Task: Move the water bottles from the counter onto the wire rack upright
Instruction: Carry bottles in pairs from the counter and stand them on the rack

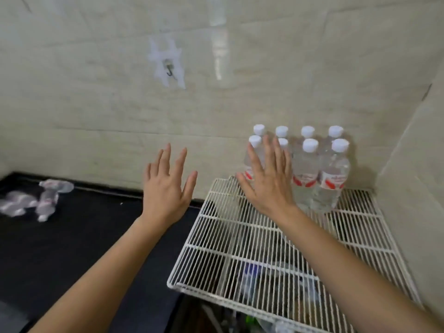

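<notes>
Several clear water bottles with white caps and red labels stand upright in two rows at the back of the white wire rack, against the tiled wall. My right hand is spread flat in front of the leftmost bottles, holding nothing. My left hand hovers open over the black counter, left of the rack. Several more bottles lie on their sides at the counter's far left, blurred.
Tiled walls close in the rack at the back and on the right. A small hook hangs on the back wall. Dark items show under the rack through its wires. The rack's front half is bare.
</notes>
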{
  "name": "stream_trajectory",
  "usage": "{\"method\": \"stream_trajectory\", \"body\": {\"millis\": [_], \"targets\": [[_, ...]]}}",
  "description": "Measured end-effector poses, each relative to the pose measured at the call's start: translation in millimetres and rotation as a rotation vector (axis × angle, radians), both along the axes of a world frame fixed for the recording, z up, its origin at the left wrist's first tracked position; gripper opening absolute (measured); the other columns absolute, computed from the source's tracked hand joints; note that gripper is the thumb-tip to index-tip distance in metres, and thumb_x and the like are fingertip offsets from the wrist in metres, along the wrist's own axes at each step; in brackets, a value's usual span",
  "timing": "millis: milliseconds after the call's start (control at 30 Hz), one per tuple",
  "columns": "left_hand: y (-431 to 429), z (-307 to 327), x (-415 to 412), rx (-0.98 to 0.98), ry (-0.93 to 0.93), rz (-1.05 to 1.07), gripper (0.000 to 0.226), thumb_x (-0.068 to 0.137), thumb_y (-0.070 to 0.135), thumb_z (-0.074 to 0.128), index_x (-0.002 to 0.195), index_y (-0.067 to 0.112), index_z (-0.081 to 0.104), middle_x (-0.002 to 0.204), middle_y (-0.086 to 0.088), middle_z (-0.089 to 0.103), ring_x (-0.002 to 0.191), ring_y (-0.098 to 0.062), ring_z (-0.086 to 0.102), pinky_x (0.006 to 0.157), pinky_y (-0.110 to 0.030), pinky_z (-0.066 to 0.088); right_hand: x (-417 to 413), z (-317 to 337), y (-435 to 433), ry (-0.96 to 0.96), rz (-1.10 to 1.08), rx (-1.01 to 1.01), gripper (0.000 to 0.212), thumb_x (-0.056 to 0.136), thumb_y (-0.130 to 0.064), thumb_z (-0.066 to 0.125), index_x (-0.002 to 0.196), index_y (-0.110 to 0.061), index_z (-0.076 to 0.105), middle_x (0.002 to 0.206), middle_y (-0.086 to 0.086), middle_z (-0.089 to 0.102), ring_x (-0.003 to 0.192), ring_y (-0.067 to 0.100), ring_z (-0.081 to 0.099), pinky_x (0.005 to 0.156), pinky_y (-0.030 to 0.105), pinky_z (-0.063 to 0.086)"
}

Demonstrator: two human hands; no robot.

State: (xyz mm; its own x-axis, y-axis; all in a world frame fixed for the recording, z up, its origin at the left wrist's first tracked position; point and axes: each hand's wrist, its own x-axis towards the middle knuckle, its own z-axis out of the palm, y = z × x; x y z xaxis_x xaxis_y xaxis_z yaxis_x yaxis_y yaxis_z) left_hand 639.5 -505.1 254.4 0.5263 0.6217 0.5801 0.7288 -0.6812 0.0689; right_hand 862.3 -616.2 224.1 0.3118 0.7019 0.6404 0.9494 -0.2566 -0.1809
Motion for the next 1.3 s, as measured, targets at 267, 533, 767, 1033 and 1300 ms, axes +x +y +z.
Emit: {"method": "stream_trajectory", "body": {"millis": [267, 533, 767, 1033, 1300], "targets": [[3, -18, -187, -0.003, 0.039, 0.392, 0.064, 0.1, 0.051, 0.038, 0.153, 0.016, 0.04, 0.16, -0.022, 0.032, 0.145, -0.04, 0.033, 0.112, -0.06, 0.029, -157, -21, 71, -0.007, 0.338, -0.077, 0.073, 0.097, -0.056, 0.046, 0.158, -0.02, 0.03, 0.166, 0.022, 0.012, 0.154, 0.04, 0.01, 0.123, 0.056, 0.009], [28, -23, -402, -0.071, 0.003, 0.569, 0.067, 0.098, 0.054, 0.034, 0.154, 0.018, 0.038, 0.161, -0.02, 0.03, 0.147, -0.04, 0.03, 0.113, -0.062, 0.029, -356, -22, 143, -0.034, 0.47, -0.094, 0.07, 0.099, -0.057, 0.044, 0.158, -0.023, 0.029, 0.167, 0.019, 0.007, 0.154, 0.037, 0.007, 0.124, 0.054, 0.008], [54, -23, -581, -0.104, 0.008, 0.688, 0.068, 0.098, 0.055, 0.031, 0.153, 0.016, 0.04, 0.162, -0.021, 0.029, 0.147, -0.039, 0.031, 0.114, -0.061, 0.028, -565, -33, 219, -0.054, 0.598, -0.186, 0.072, 0.098, -0.054, 0.044, 0.158, -0.018, 0.029, 0.166, 0.022, 0.011, 0.153, 0.039, 0.013, 0.122, 0.056, 0.016], [108, -50, -709, -0.202, -0.003, 0.775, 0.069, 0.098, 0.056, 0.03, 0.154, 0.017, 0.038, 0.162, -0.02, 0.028, 0.148, -0.038, 0.03, 0.116, -0.061, 0.027, -692, -62, 290, -0.115, 0.693, -0.28, 0.073, 0.098, -0.054, 0.044, 0.159, -0.018, 0.026, 0.166, 0.022, 0.013, 0.154, 0.037, 0.011, 0.122, 0.056, 0.02], [225, -83, -790, -0.293, 0.069, 0.787, 0.07, 0.097, 0.058, 0.026, 0.155, 0.019, 0.035, 0.163, -0.018, 0.028, 0.148, -0.036, 0.031, 0.116, -0.058, 0.03, -768, -98, 417, -0.093, 0.739, -0.289, 0.072, 0.099, -0.054, 0.042, 0.16, -0.021, 0.021, 0.168, 0.019, 0.005, 0.156, 0.033, 0.008, 0.124, 0.053, 0.016]]}}
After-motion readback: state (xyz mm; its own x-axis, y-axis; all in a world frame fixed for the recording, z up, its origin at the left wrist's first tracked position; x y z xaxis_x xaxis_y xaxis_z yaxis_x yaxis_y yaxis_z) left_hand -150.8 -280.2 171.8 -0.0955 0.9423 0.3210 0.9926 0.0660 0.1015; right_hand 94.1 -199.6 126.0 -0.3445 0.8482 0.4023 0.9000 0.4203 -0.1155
